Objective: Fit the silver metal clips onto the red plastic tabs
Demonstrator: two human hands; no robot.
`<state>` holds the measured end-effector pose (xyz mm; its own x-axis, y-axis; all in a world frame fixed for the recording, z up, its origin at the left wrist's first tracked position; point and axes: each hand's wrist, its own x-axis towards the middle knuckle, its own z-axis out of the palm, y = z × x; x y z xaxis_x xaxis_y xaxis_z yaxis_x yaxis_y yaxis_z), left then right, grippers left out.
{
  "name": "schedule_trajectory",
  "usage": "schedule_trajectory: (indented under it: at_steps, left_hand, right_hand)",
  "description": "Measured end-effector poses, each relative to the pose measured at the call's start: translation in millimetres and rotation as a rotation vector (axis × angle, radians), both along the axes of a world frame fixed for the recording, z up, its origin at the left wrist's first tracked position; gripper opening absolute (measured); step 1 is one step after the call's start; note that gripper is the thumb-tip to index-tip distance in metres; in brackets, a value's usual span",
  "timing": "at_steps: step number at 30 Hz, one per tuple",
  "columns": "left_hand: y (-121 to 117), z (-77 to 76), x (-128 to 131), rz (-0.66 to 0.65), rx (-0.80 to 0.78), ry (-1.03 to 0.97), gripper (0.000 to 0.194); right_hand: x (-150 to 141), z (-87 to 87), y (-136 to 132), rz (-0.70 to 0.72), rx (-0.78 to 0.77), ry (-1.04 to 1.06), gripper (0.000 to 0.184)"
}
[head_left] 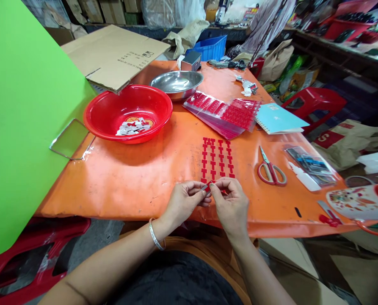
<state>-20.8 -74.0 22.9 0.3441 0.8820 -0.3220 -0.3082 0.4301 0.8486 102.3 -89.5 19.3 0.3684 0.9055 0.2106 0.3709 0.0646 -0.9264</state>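
Note:
My left hand (186, 198) and my right hand (231, 203) meet at the table's near edge. Both pinch a small piece with a grey, metal-looking part and a red part (207, 186) between thumbs and fingers. Fingertips cover much of it. Just beyond the hands lies a sheet of red T-shaped stickers (213, 162) in rows, its near end partly hidden by my fingers. A red basin (95, 112) stands farther left, with small white and red pieces (133, 127) inside. More red sticker sheets (220, 111) are stacked past the T-shaped ones.
Red-handled scissors (271, 173), a light blue notebook (279, 118) and a printed mug (355, 203) are on the right. A steel bowl (176, 91) stands behind the basin, near a cardboard sheet (112, 55). A green panel (26, 127) blocks the left side.

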Motion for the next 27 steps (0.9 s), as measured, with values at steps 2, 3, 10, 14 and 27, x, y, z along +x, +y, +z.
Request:
schedule_trajectory:
  at_steps: [2, 3, 10, 14, 27]
  left_hand:
    - [-1, 0.3, 1, 0.016, -0.008, 0.002, 0.026]
    - [-1, 0.5, 1, 0.024, -0.009, 0.003, 0.026]
    - [-4, 3.4, 2, 0.033, 0.033, 0.013, 0.022]
    - [-3, 7.5, 4, 0.054, -0.048, -0.007, 0.025]
    - [0, 8.8, 4, 0.060, -0.091, 0.040, 0.029]
  right_hand:
    - [-1, -0.2, 0, 0.008, -0.024, 0.040, 0.011]
    - [-2, -0.2, 0, 0.013, -0.041, 0.074, 0.011]
    - [-7, -0.3, 2, -0.004, -0.126, 0.303, 0.020]
    - [-8, -4.8, 2, -0.026, -0.103, 0.530, 0.033]
    - [-17, -3.4, 9, 0.055, -0.340, 0.943, 0.031]
